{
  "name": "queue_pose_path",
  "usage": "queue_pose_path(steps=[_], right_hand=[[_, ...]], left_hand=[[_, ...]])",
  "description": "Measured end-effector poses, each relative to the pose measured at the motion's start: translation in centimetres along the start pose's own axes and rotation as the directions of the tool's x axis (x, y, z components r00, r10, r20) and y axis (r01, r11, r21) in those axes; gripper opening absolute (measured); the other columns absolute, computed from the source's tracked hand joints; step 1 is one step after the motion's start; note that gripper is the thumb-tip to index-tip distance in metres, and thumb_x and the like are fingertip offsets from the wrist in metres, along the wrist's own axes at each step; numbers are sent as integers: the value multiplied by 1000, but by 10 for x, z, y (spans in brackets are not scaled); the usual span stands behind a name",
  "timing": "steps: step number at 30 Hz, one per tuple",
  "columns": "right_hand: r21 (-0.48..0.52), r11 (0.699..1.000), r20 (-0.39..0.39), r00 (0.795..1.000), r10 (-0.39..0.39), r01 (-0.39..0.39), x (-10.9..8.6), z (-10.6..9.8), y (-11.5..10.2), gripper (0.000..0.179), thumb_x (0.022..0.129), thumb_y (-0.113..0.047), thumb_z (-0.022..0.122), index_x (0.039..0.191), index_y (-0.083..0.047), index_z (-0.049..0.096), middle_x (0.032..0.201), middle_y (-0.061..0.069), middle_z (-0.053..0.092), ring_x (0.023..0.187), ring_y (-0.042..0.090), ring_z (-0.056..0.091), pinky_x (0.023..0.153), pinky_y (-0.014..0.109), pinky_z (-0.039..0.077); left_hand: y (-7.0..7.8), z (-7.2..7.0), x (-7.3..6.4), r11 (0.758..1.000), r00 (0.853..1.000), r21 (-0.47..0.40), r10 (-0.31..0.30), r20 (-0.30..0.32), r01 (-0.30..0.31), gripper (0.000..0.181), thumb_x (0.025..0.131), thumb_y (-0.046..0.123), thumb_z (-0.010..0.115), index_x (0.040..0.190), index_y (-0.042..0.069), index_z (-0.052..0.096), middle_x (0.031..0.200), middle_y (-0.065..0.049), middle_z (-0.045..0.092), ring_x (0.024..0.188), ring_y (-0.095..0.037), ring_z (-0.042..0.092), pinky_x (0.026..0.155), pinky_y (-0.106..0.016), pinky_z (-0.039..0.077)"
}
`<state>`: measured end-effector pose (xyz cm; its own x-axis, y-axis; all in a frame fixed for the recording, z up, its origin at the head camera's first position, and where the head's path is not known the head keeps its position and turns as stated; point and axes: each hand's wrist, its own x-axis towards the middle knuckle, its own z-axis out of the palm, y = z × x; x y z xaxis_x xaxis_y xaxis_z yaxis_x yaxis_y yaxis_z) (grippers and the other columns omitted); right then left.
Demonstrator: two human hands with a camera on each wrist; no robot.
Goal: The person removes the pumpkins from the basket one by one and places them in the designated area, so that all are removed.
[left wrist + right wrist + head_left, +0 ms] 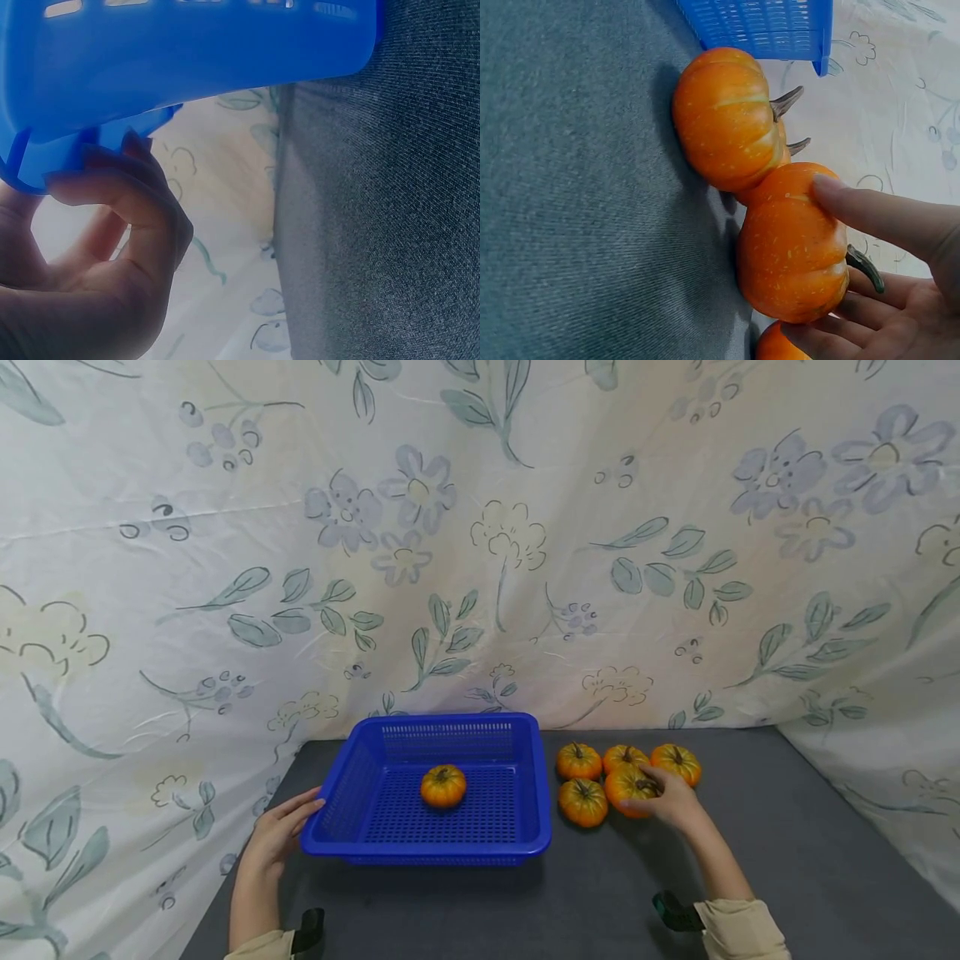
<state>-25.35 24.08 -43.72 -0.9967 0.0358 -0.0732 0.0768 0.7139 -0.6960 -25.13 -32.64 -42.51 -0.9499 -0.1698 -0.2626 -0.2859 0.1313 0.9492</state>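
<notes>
A blue plastic basket [427, 845] with slotted sides stands on the dark tabletop, and one small orange pumpkin [442, 786] sits inside it. My left hand [279, 835] holds the basket's left rim, its fingers bent under the rim in the left wrist view. To the right of the basket, my right hand [675, 798] grips a pumpkin [791, 247] between thumb and fingers, with its dark stem toward the palm. Beside the held one are several more pumpkins, among them a front-left pumpkin [582, 803] and a back-right pumpkin [677, 763].
Dark grey cloth [810, 860] covers the table. A pale floral curtain [510, 568] hangs behind it and along both sides. Black bands [677, 912] are worn at the wrists, next to beige sleeves [742, 931].
</notes>
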Motion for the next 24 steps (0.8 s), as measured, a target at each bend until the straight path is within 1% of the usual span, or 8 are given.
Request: queue_pose_path(steps=[5,13,19,24], right_hand=[[-2,1000,9,1000,23,-23,-1,1,4,88,81,-32,78,144,11,35,145,41,33,131,57,34,104,65,35],[-3,998,0,998,61,-61,-2,7,8,84,82,-27,77,144,11,35,144,41,33,129,60,33,102,67,35],[-8,999,-21,998,52,-52,2,11,13,83,82,-27,77,144,11,36,144,41,32,129,60,32,102,68,34],[-21,999,-42,998,48,-49,6,14,15,84,82,-28,77,143,11,37,143,42,33,129,61,33,102,68,34]], left_hand=[[0,0,1,1000,1000,-9,-11,2,11,65,86,37,74,142,12,52,95,20,65,87,1,65,78,-22,53],[-1,0,2,1000,1000,-6,-3,0,3,67,86,37,74,143,11,50,96,20,64,87,2,65,78,-21,53],[-1,0,3,1000,1000,-5,4,-2,-4,65,86,36,74,142,11,51,96,21,64,87,2,65,78,-21,53],[-1,0,3,1000,1000,-3,3,-5,-3,68,86,36,74,143,9,49,98,19,64,86,2,65,78,-21,53]])
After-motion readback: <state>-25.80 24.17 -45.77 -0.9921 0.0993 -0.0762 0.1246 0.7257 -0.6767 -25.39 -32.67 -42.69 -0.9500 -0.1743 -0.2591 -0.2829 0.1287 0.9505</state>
